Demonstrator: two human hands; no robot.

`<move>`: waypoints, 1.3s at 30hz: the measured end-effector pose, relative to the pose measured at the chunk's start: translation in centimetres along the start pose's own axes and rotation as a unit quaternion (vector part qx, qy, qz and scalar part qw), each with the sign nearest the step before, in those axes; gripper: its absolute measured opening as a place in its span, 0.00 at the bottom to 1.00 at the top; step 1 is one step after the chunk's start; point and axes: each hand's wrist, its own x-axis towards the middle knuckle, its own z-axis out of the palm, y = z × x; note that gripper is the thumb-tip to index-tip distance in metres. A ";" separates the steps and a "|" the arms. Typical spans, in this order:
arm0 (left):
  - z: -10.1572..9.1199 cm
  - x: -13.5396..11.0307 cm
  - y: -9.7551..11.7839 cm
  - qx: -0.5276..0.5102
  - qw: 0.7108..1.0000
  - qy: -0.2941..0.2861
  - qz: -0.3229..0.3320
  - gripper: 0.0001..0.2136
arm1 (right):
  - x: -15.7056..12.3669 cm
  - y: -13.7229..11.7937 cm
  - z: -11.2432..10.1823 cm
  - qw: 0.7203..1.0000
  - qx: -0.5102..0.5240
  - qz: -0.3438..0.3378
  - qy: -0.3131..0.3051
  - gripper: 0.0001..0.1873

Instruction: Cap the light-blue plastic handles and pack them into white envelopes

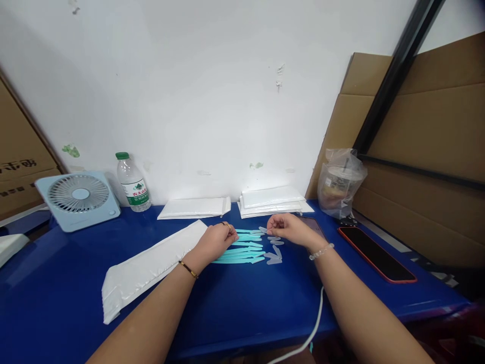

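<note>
L hand: pinched on teal stick; R hand: ditto on clear cap, twd back edge of worktop; align ends w/ care.

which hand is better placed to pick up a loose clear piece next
Probably the right hand: it is beside the loose clear pieces, while the left hand is farther off, at the teal sticks.

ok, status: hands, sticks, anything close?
Left hand at teal sticks, grip unclear. Right hand pinching clear cap. Sticks side by side, loose caps at one end. White packet beside left hand.
</note>
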 end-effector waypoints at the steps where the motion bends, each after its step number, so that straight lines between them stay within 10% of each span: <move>1: 0.0 0.0 -0.1 -0.003 1.000 0.001 -0.004 0.12 | 0.0 -0.1 -0.1 1.000 0.009 -0.004 -0.005 0.14; 19: -0.3 0.2 1.1 0.040 0.996 0.074 0.010 0.08 | 1.1 0.0 2.0 1.000 -0.015 -0.006 0.025 0.10; 23: -0.4 0.1 0.9 0.077 0.996 0.024 0.033 0.06 | 0.1 0.1 0.4 0.995 -0.080 0.021 0.047 0.09; 29: 0.2 0.1 0.5 0.099 0.995 -0.001 0.027 0.06 | -1.5 -1.0 -0.5 0.981 -0.155 0.081 -0.079 0.07; 39: 0.6 0.0 0.1 0.049 0.999 0.000 -0.013 0.04 | -1.1 -1.3 1.4 0.978 -0.202 -0.002 -0.045 0.06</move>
